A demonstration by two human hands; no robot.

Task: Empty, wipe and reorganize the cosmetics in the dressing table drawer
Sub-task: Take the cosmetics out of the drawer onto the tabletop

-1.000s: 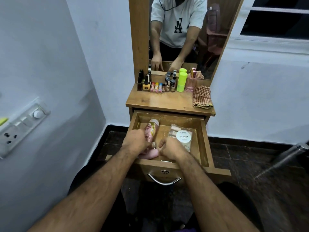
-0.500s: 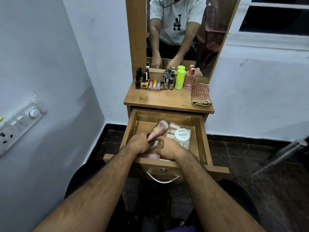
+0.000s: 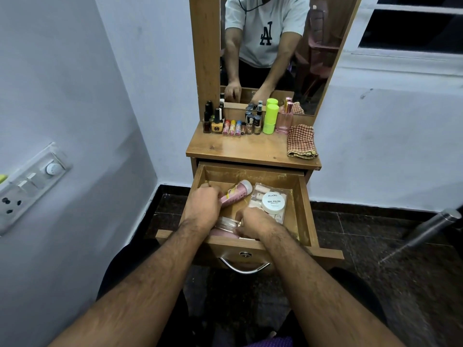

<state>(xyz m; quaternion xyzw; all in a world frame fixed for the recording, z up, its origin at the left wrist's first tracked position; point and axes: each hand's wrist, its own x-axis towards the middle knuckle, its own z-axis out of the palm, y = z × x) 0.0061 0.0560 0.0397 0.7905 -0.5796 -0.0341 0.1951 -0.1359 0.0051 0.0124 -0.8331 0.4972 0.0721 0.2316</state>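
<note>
Head view: left hand (image 3: 203, 207) grips pink bottle (image 3: 234, 194); right hand (image 3: 255, 221) pinches clear jar (image 3: 226, 224).

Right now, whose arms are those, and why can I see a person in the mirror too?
Those arms belong to one person with a camera on their head, so the picture looks down at their own hands. The mirror just shows the same person from the front.

They are reaching into the open drawer of a dressing table. The left hand grips a pink bottle. The right hand is curled on something clear at the front of the drawer; I cannot tell what it is. Beside it lies a white tub marked "nail polish", on a clear packet.

On the tabletop stand small bottles, a green tube, a pink perfume bottle and a folded checked cloth.
</note>
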